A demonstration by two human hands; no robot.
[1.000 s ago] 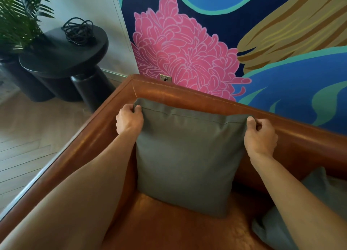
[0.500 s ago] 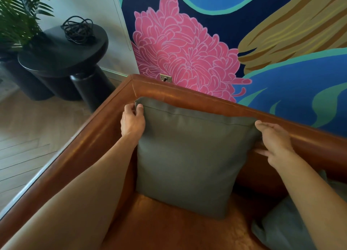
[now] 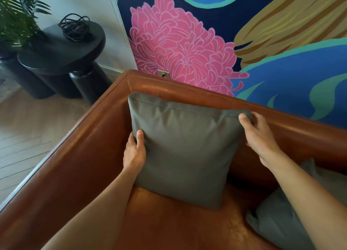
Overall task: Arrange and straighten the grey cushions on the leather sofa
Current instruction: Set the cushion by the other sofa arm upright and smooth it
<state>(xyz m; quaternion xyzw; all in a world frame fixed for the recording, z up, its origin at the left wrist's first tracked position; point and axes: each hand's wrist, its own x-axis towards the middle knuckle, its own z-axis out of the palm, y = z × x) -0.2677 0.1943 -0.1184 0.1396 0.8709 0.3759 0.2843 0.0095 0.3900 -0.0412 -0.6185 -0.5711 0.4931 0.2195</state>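
**A:** Squaring that grey cushion (image 3: 185,148) into the corner of the leather sofa (image 3: 78,167) looks like the step in hand. How would you finish it well?

**B:** Press it evenly back against the far backrest, keep the seamed top edge level with the backrest's top edge, and smooth the face without denting it. Pulling on only one corner would likely skew it.

**A:** Where are the hands on it?

**B:** The left hand (image 3: 133,152) is closed on the cushion's left edge, about halfway down, thumb on the front face and fingers tucked behind. The right hand (image 3: 258,135) pinches the top right corner, thumb in front, other fingers behind.

**A:** So the cushion sits between them?

**B:** Yes. It stands nearly upright on the seat at the left end of the sofa, leaning on the backrest, close to the left armrest.

**A:** Anything left to do?

**B:** A second grey cushion (image 3: 277,225) lies slumped on the seat at near right, under the right forearm, touched by neither hand. I'd judge it comes next.
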